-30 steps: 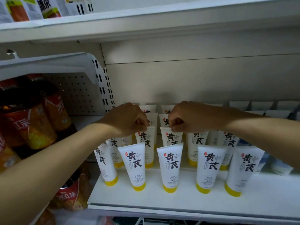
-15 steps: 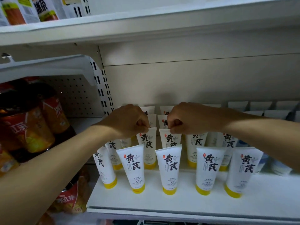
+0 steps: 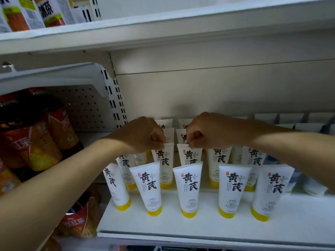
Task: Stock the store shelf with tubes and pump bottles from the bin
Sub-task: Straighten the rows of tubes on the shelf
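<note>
Left hand (image 3: 143, 135) is pinching one tube (image 3: 164, 164), right hand (image 3: 204, 132) is pinching the next tube (image 3: 190, 156), both standing on the shelf (image 3: 199, 225)

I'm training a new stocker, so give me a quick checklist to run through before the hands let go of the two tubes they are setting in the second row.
1. Left hand pinches the top edge of its tube: ok.
2. Right hand pinches the top edge of its tube: ok.
3. Both held tubes upright, labels facing out: ok.
4. Their yellow caps seated on the shelf: cannot tell, the front row tubes hide them.
5. Front row standing cap down, none toppled: ok.
6. Held tubes in line with their columns behind: ok.
</note>
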Tool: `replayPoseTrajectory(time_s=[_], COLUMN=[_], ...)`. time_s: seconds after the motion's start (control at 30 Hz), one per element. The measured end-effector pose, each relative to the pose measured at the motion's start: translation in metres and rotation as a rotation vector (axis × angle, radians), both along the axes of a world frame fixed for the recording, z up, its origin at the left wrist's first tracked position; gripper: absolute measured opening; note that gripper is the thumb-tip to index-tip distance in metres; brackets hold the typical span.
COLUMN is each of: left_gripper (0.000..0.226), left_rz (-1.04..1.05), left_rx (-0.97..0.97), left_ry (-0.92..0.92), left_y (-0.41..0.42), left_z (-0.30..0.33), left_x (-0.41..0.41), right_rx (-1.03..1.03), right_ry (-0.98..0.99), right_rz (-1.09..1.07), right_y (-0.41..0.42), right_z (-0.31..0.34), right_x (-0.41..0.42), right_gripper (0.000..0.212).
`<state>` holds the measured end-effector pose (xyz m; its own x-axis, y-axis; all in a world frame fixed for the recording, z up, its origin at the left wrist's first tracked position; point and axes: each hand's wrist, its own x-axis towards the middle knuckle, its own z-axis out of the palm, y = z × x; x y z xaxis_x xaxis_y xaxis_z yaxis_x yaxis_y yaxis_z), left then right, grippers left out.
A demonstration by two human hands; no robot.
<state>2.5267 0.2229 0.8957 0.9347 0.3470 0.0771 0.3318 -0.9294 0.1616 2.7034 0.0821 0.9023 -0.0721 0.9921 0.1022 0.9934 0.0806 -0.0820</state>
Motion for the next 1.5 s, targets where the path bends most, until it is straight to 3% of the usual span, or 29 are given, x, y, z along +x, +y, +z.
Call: replayPoseTrajectory(time_s=[0.13, 0.33, 0.47, 0.57, 0.63, 0.73, 0.97, 1.5], left_gripper=[0.016, 0.017, 0.02, 0.028, 0.026, 0.02, 0.015, 0.014], left_rz=[0.06, 0.119, 0.135, 0.231, 0.268, 0.285, 0.253, 0.181], left_rx=[-0.087, -0.119, -0.183, -0.004, 0.122, 0.147, 0.263, 0.193], left_ry=[-0.012, -0.211, -0.251, -0.183, -0.142, -0.123, -0.185, -0.209], left_y=[-0.005, -0.039, -0.065, -0.072, -0.075, -0.074, -0.076, -0.07], left_z=[0.006, 0.032, 0.029, 0.012, 0.002, -0.008, -0.018, -0.02], left_x=[-0.005, -0.026, -0.059, -0.071, -0.073, -0.071, -0.061, -0.052], right_rx=[0.067, 0.093, 0.114, 0.094, 0.06, 0.053, 0.112, 0.095], right_ry=[0.007, 0.175, 0.007, -0.088, -0.057, -0.067, -0.098, -0.074], right_rz=[0.005, 0.007, 0.048, 0.022, 0.0, -0.023, -0.034, -0.043], right_y=[-0.006, -0.03, -0.047, -0.056, -0.058, -0.059, -0.065, -0.062], right_z=[0.007, 0.014, 0.007, -0.001, -0.005, -0.01, -0.013, -0.012], right_x=[-0.003, -0.028, -0.041, -0.046, -0.049, -0.052, -0.055, -0.049], right_gripper=[0.011, 0.01, 0.024, 0.038, 0.03, 0.018, 0.015, 0.02])
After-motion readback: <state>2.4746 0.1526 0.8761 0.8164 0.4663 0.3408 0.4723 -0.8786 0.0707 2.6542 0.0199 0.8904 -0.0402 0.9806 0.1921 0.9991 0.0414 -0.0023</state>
